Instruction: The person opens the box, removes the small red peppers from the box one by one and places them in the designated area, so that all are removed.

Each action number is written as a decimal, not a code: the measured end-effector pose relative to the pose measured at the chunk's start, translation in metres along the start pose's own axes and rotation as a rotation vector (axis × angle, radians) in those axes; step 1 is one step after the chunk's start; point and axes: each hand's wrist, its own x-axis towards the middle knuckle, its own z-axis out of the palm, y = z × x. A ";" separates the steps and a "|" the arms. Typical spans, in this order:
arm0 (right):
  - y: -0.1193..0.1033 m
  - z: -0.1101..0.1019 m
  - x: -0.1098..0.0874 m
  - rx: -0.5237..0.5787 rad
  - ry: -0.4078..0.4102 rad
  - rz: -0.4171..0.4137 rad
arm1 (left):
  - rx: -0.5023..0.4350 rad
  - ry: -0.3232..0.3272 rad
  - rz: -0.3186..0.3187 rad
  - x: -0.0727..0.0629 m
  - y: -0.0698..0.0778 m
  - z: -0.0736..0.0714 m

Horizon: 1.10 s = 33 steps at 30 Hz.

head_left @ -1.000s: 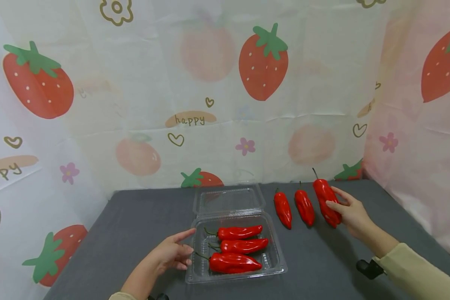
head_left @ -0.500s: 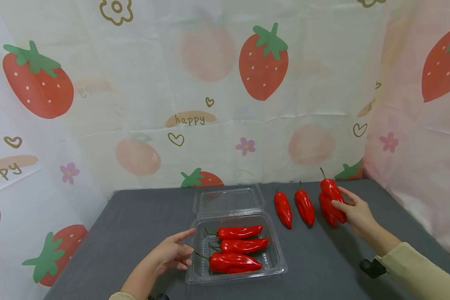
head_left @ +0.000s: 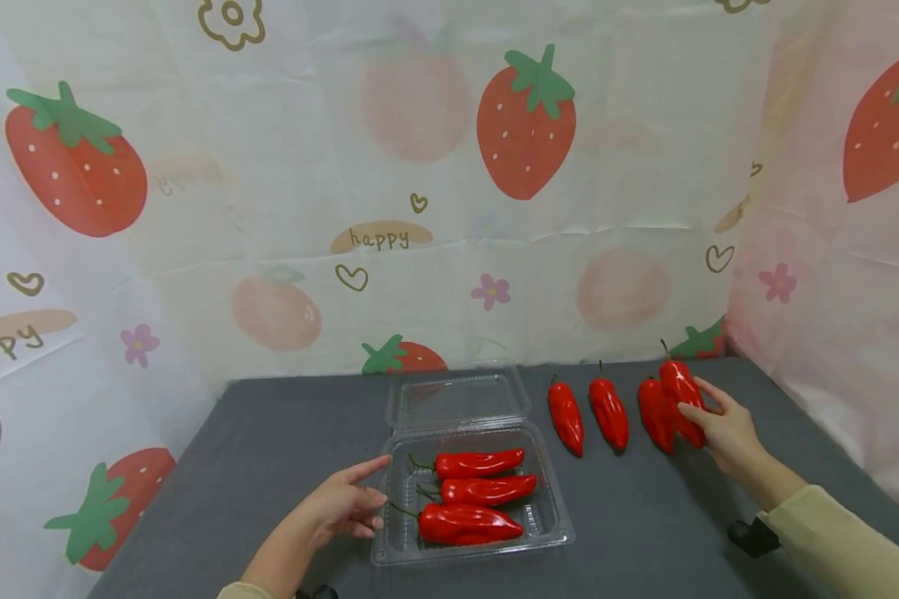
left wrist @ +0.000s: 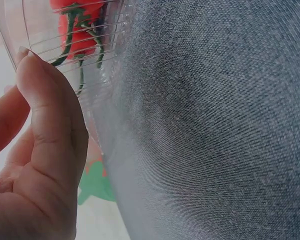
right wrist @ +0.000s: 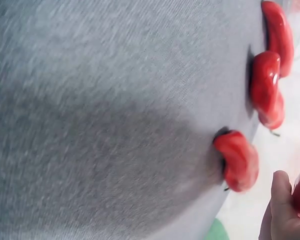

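The right hand [head_left: 727, 426] pinches a red pepper [head_left: 683, 402] between thumb and fingers, stem pointing away from the person. A second ago that pepper lay pressed to the cloth under the same hand; now it is lifted and carried a little to the outside, and it uncovers another pepper [head_left: 655, 413] lying just inside the hand, touching or nearly touching the held one. Further in from the hand lie two more loose peppers [head_left: 608, 413] side by side on the grey tabletop [head_left: 270, 449], so three rest there while one hangs in the grip. That reads as a pick-up just completed. The left hand [head_left: 339, 505] has not moved: its fingers are relaxed, the forefinger stretched out, resting against the near wall of the clear clamshell box [head_left: 547, 537], whose lid lies open behind. Three boxed peppers [head_left: 479, 491] lie inside, just beyond its fingertips
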 end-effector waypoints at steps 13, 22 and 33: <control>0.010 -0.016 0.016 -0.009 0.061 0.007 | 0.002 0.019 -0.035 -0.001 0.004 0.001; 0.014 -0.024 0.021 0.018 0.053 0.024 | 0.003 0.030 -0.045 -0.002 0.005 0.002; 0.025 -0.037 0.030 -0.013 0.017 0.085 | -0.002 0.021 -0.037 -0.001 0.003 0.002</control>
